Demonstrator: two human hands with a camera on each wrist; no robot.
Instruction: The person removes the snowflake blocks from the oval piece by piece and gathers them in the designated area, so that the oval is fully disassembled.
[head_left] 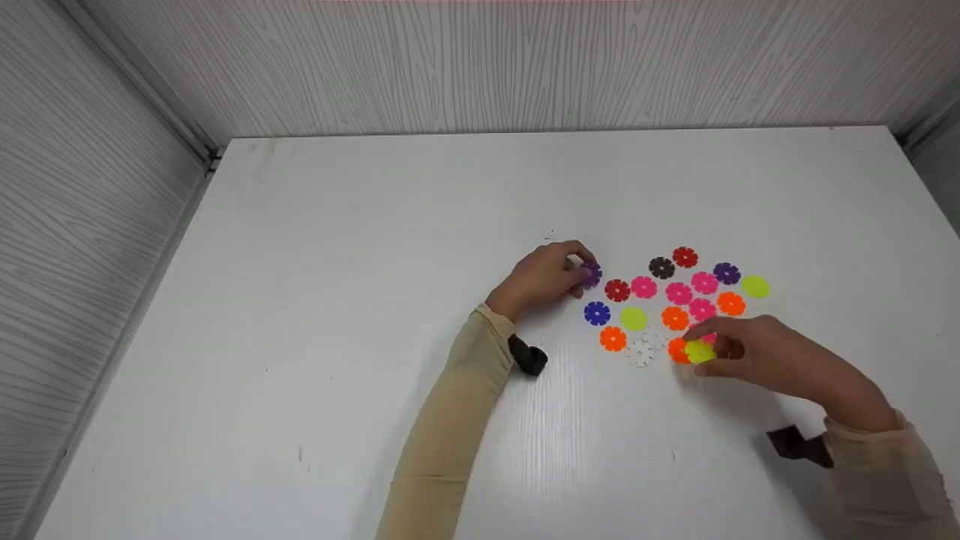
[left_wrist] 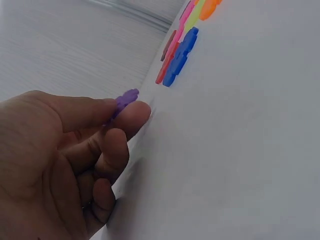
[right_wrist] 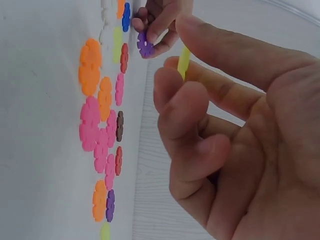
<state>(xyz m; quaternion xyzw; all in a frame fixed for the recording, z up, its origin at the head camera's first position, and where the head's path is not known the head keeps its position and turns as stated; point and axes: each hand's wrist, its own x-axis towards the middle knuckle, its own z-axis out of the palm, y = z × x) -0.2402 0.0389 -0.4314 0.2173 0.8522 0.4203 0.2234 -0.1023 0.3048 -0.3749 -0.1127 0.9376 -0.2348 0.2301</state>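
Note:
Between the thumb and fingers of my left hand [head_left: 545,276] is a purple notched plastic disc [left_wrist: 125,100], held at the left end of a scatter of such discs. My right hand [head_left: 780,358] pinches a yellow disc [right_wrist: 183,63] above the table, seen edge-on in the right wrist view. From the head view, that yellow disc partly covers an orange disc [head_left: 678,350]. A blue disc [head_left: 597,313] and a red disc [head_left: 617,290] lie closest to the left hand. Pink discs [right_wrist: 90,124] lie beyond the right hand, one partly hidden by it.
More discs lie flat on the white table [head_left: 300,300], among them a brown one [head_left: 661,268], a second purple one [head_left: 726,273] and pale white ones [head_left: 640,352] that blend into the surface. A wood-grain panel [head_left: 480,67] rises behind the table. Each wrist carries a black mount [head_left: 529,357].

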